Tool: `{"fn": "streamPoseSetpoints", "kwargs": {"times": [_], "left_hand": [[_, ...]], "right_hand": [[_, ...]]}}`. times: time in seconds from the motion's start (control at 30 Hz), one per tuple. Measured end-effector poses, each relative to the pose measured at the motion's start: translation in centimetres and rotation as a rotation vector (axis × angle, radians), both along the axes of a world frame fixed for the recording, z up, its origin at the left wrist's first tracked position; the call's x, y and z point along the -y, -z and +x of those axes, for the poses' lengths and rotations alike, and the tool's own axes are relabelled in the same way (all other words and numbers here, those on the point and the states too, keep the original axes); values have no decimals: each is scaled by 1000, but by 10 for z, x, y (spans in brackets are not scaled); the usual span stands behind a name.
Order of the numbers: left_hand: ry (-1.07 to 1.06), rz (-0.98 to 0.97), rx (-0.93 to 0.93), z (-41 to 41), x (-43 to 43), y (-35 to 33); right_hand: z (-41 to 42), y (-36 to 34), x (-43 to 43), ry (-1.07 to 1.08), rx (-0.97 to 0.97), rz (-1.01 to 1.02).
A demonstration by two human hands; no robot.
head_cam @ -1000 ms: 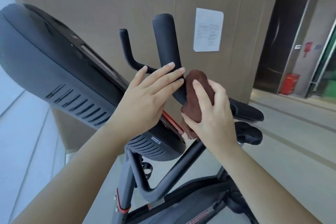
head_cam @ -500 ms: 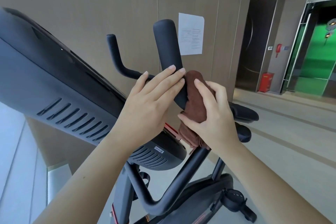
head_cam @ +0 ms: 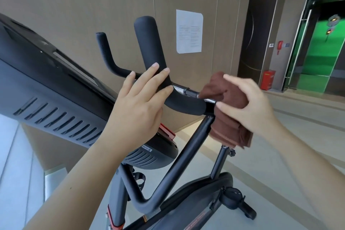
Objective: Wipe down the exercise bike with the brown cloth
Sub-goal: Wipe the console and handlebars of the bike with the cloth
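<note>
left hand [head_cam: 138, 110] on handlebar [head_cam: 149, 43]; brown cloth [head_cam: 230, 129] in right hand [head_cam: 250, 106]

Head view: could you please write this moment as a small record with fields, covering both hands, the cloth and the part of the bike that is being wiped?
place: exercise bike beside a brown wall
left hand: straight fingers rest on the black padded handlebar
right hand: grips the brown cloth
cloth position: against the metal bar just past the padded end; lower part hangs loose
background: white paper sheet on the wall
</note>
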State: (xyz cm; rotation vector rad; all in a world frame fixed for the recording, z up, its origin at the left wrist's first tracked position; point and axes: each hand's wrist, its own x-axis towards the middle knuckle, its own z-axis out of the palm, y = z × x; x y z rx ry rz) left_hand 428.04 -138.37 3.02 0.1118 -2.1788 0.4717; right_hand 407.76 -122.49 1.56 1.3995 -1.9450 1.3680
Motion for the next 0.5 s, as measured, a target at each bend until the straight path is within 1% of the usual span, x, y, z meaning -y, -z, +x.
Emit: {"fn": "streamPoseSetpoints", "kwargs": {"times": [0.03,0.1,0.17,0.23,0.27,0.3,0.4,0.5], "left_hand": [[-14,-5,-3,-4,-4,0],[-42,-12,-13,-12,-10,0],[-80,-17,-33,-17,-13,0],[-128,-33,-46,-20,-14,0],[-149,-40,-48,-21,-14,0],[-167,-43,-46,-21,-14,1],[-225,-44,-25,-23,-15,2],[-289,-58,-9,-26,-18,3]], "right_hand": [[-3,-11,1,-30,37,-10],[-3,-32,15,-153,63,53],[4,-47,41,-347,44,190],[12,-54,65,-520,107,395],[14,-55,71,-567,137,489],[13,-54,75,-580,110,531],[4,-45,74,-555,-140,457],[-4,-42,72,-606,-204,444]]}}
